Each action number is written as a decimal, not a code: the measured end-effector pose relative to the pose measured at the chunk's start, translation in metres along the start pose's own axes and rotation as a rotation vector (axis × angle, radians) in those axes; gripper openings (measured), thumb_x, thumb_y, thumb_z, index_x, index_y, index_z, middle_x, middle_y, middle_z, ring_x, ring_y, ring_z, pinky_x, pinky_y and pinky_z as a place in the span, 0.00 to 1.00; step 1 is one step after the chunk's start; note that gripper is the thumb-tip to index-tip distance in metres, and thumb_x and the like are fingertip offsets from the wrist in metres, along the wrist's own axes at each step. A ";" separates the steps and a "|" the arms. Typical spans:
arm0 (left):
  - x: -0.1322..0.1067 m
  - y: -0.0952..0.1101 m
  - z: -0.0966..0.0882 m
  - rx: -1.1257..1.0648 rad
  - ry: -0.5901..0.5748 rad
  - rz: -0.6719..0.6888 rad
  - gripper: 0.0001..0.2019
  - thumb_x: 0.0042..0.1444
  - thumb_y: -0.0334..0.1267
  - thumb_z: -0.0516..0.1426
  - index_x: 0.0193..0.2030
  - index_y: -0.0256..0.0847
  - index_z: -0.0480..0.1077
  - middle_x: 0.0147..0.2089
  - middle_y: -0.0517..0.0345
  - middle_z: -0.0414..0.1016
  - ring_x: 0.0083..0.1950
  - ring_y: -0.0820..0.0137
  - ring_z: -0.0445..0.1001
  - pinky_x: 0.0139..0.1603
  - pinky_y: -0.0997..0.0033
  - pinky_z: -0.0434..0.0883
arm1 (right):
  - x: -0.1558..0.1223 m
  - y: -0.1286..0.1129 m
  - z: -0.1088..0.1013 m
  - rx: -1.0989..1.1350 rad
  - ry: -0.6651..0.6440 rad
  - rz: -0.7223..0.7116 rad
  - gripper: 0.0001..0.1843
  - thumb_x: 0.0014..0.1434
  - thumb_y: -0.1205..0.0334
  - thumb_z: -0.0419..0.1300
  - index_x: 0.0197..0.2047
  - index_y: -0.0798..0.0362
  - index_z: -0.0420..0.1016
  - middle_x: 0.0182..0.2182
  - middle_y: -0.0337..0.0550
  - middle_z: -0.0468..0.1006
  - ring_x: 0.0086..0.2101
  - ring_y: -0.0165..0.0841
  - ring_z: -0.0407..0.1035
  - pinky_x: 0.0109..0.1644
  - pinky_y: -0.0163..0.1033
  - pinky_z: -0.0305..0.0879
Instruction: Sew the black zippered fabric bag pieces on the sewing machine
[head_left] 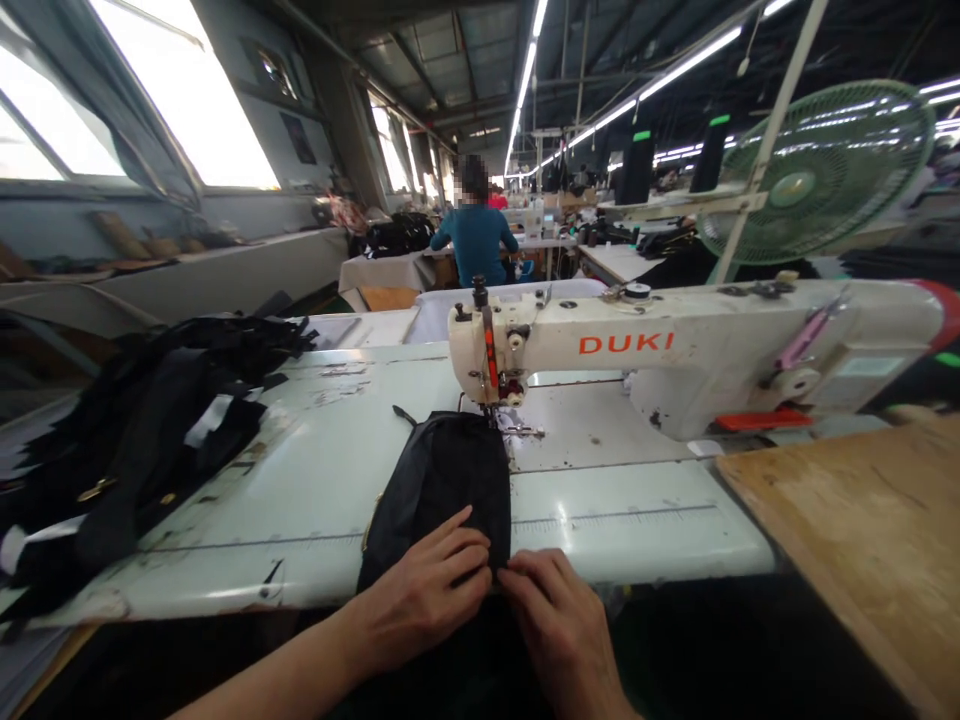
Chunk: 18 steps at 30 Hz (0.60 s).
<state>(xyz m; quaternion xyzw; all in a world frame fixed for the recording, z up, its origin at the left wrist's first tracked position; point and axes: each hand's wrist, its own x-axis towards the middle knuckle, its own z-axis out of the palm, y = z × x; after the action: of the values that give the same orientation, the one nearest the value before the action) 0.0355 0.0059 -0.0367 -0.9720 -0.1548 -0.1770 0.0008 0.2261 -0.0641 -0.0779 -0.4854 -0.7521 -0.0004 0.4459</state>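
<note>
A black fabric piece [457, 470] lies on the pale sewing table, its far right corner under the needle area of the white sewing machine [555, 335]. A gold-coloured zip edge shows along its left side. My left hand [439, 580] rests on the near part of the fabric, index finger stretched out, the other fingertips bent at the right edge. Close beside it, my right hand [559, 615] pinches that same edge between thumb and fingers. The fabric's lowest part is hidden by my hands and the dark area below the table edge.
A heap of black fabric pieces [172, 410] covers the table's left side. To the right are a wooden board [862, 540] and a green fan [817, 170]. Black thread cones [637, 168] stand behind the machine. A person in a blue top [476, 245] sits farther ahead.
</note>
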 end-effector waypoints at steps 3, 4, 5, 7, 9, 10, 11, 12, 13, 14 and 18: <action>0.009 -0.007 -0.021 -0.070 -0.045 -0.070 0.05 0.63 0.37 0.55 0.41 0.38 0.70 0.43 0.54 0.75 0.51 0.66 0.73 0.71 0.53 0.53 | 0.015 -0.001 -0.002 -0.019 0.008 -0.145 0.17 0.70 0.67 0.45 0.39 0.55 0.75 0.33 0.44 0.77 0.34 0.34 0.69 0.36 0.36 0.67; 0.014 -0.013 -0.028 -0.082 -0.066 -0.101 0.08 0.63 0.40 0.56 0.44 0.38 0.69 0.47 0.51 0.75 0.55 0.64 0.71 0.71 0.51 0.52 | 0.020 -0.002 -0.003 -0.036 0.020 -0.192 0.18 0.70 0.68 0.44 0.38 0.56 0.75 0.32 0.44 0.77 0.34 0.34 0.69 0.36 0.36 0.66; 0.019 -0.020 -0.035 -0.084 -0.097 -0.123 0.12 0.63 0.43 0.56 0.48 0.38 0.68 0.52 0.49 0.73 0.60 0.61 0.68 0.71 0.50 0.50 | 0.025 -0.003 -0.002 -0.060 0.034 -0.243 0.19 0.70 0.69 0.44 0.37 0.57 0.75 0.30 0.44 0.76 0.34 0.34 0.68 0.37 0.36 0.65; 0.030 -0.038 -0.043 -0.066 -0.171 -0.124 0.16 0.64 0.44 0.54 0.53 0.38 0.65 0.59 0.47 0.69 0.67 0.58 0.59 0.72 0.46 0.45 | 0.034 -0.006 0.001 -0.109 0.059 -0.334 0.20 0.69 0.72 0.44 0.33 0.57 0.75 0.28 0.43 0.76 0.33 0.33 0.68 0.39 0.37 0.64; 0.040 -0.056 -0.043 -0.045 -0.250 -0.097 0.14 0.65 0.44 0.52 0.53 0.39 0.66 0.58 0.48 0.70 0.68 0.58 0.57 0.71 0.43 0.39 | 0.043 -0.008 0.004 -0.139 0.062 -0.396 0.20 0.67 0.74 0.45 0.28 0.56 0.73 0.27 0.42 0.74 0.32 0.33 0.67 0.39 0.37 0.64; 0.044 -0.065 -0.041 -0.037 -0.280 -0.093 0.12 0.66 0.43 0.51 0.51 0.40 0.66 0.56 0.49 0.71 0.66 0.58 0.60 0.71 0.43 0.38 | 0.046 -0.008 0.006 -0.143 0.053 -0.420 0.20 0.66 0.74 0.46 0.26 0.55 0.72 0.25 0.41 0.73 0.30 0.32 0.66 0.39 0.37 0.63; 0.047 -0.073 -0.038 -0.030 -0.305 -0.098 0.11 0.66 0.42 0.50 0.49 0.40 0.67 0.52 0.50 0.73 0.63 0.59 0.63 0.71 0.42 0.38 | 0.048 -0.008 0.007 -0.142 0.046 -0.433 0.19 0.64 0.75 0.47 0.25 0.55 0.70 0.24 0.40 0.72 0.29 0.32 0.65 0.37 0.38 0.63; 0.048 -0.079 -0.035 -0.026 -0.323 -0.110 0.10 0.67 0.42 0.50 0.46 0.40 0.68 0.48 0.51 0.74 0.59 0.60 0.67 0.71 0.42 0.40 | 0.049 -0.007 0.009 -0.138 0.039 -0.435 0.19 0.63 0.75 0.47 0.23 0.54 0.69 0.23 0.39 0.70 0.27 0.31 0.64 0.36 0.38 0.62; 0.049 -0.085 -0.032 -0.025 -0.335 -0.124 0.09 0.67 0.41 0.50 0.44 0.40 0.68 0.45 0.53 0.73 0.55 0.61 0.69 0.70 0.43 0.43 | 0.049 -0.006 0.010 -0.134 0.034 -0.434 0.19 0.62 0.75 0.48 0.22 0.54 0.67 0.21 0.38 0.68 0.26 0.31 0.62 0.34 0.37 0.61; 0.049 -0.089 -0.029 -0.028 -0.335 -0.142 0.09 0.66 0.41 0.50 0.43 0.40 0.68 0.43 0.54 0.73 0.52 0.62 0.70 0.70 0.44 0.47 | 0.048 -0.004 0.011 -0.132 0.035 -0.427 0.19 0.62 0.76 0.48 0.21 0.53 0.66 0.20 0.37 0.66 0.24 0.30 0.61 0.31 0.37 0.59; 0.046 -0.090 -0.024 -0.041 -0.270 -0.199 0.11 0.65 0.38 0.52 0.52 0.40 0.65 0.45 0.52 0.71 0.52 0.62 0.69 0.69 0.46 0.52 | 0.040 0.005 0.020 -0.113 0.101 -0.412 0.19 0.60 0.79 0.49 0.21 0.54 0.66 0.19 0.36 0.68 0.22 0.28 0.61 0.26 0.35 0.55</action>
<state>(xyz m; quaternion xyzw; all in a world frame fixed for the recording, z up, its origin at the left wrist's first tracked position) 0.0408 0.1044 -0.0036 -0.9666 -0.2455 -0.0469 -0.0572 0.2111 -0.0231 -0.0654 -0.3450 -0.8108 -0.1578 0.4458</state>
